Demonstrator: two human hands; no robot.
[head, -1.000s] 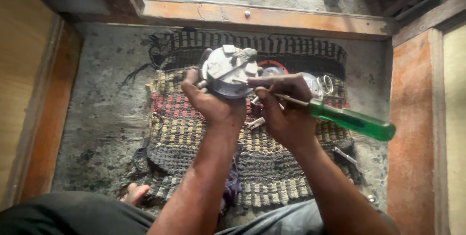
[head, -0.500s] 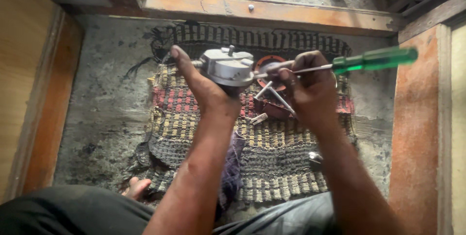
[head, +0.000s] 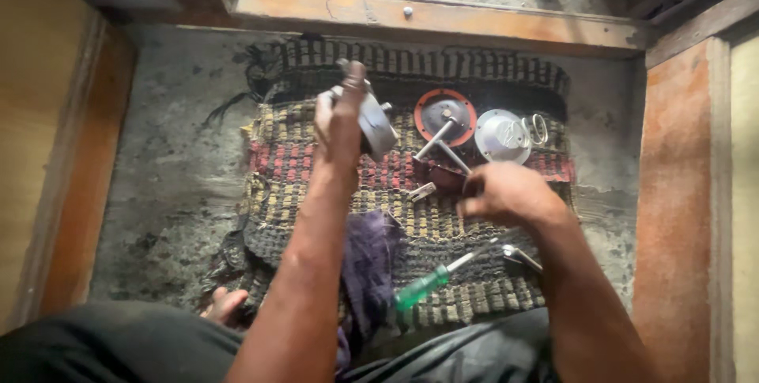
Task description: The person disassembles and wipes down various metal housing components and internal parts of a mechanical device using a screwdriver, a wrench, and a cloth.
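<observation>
Looking down onto a rough grey concrete floor (head: 170, 193), stained dark and scuffed. Lying across its middle, a worn woven rag mat in yellow, red and black stripes (head: 300, 154), edges fraying at the left. Running along the top, a weathered orange-painted wooden beam (head: 490, 19). Flanking the left, a plain tan wooden panel (head: 35, 154); rising on the right, a reddish-brown painted wooden board (head: 672, 217). Falling softly from above, dim daylight, leaving the corners shadowed.
</observation>
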